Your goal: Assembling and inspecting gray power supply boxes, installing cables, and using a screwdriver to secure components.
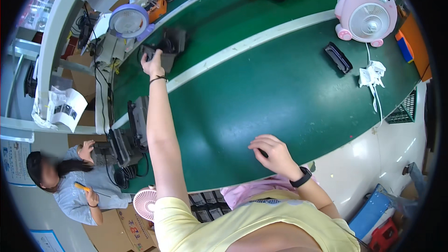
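My left arm is stretched far out to the left. Its hand [154, 63] is closed on the near edge of a dark grey plastic case [164, 59], which stands open with a black coiled cable [171, 44] in it; motion blurs the far part. My right hand [274, 155], wearing a black wristband, hovers over the near edge of the green table [233, 98]. Its fingers are curled together. A small dark patch shows between thumb and fingers, too small to name.
A narrow black casing [338, 58] lies at right, near crumpled white tissue [372, 73] and a pink rabbit-shaped fan [370, 16]. A white strip [252, 42] crosses the table. More open grey cases [126, 142] stand at left beside a co-worker [88, 184] holding a yellow-handled screwdriver [83, 187].
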A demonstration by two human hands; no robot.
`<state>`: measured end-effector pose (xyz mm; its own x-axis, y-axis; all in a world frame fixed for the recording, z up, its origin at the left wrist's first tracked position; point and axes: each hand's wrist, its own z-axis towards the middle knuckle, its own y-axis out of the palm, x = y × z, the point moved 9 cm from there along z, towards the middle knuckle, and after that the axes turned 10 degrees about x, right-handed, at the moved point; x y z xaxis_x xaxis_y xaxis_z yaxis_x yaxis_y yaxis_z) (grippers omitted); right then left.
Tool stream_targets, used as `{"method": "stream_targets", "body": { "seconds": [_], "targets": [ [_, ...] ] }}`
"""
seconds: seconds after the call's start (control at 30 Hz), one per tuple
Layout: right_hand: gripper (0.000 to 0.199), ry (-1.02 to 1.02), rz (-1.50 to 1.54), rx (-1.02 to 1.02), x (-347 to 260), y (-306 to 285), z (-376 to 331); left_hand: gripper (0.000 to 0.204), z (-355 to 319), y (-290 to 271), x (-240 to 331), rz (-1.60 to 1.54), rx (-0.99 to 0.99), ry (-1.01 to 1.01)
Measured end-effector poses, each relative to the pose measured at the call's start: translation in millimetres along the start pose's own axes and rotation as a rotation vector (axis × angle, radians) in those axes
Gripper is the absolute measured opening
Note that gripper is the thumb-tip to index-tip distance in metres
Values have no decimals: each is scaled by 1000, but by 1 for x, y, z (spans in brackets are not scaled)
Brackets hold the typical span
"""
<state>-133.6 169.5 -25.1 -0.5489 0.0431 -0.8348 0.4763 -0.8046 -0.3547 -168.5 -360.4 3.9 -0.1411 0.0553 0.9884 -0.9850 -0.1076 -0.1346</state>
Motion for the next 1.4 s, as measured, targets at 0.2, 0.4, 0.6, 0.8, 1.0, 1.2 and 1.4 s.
{"method": "stream_targets", "body": {
  "seconds": [0.2, 0.4, 0.6, 0.8, 1.0, 1.2, 1.4],
  "targets": [
    [31, 98, 98, 85, 8, -9, -3, 41, -105, -11, -15, -365, -434, -481],
    [71, 309, 294, 74, 11, -8, -18, 60, -257, -105, -35, -596, -543, -638],
    [71, 489, 761, 147, 6, 20, -39, 82, -410, -204, -61, -601, -287, -485],
    [76, 519, 607, 228, 20, -22, -26, 40, -487, -254, -43, -203, -1216, -140],
    [86, 475, 527, 72, 14, -33, -23, 28, -430, -274, 65, -111, -687, 1088],
    [89, 424, 530, 84, 7, -36, -28, 50, -427, -213, 70, 311, -689, 1131],
    [91, 415, 544, 89, 10, -33, -26, 27, -409, -228, 76, 66, -573, 928]
  ]
}}
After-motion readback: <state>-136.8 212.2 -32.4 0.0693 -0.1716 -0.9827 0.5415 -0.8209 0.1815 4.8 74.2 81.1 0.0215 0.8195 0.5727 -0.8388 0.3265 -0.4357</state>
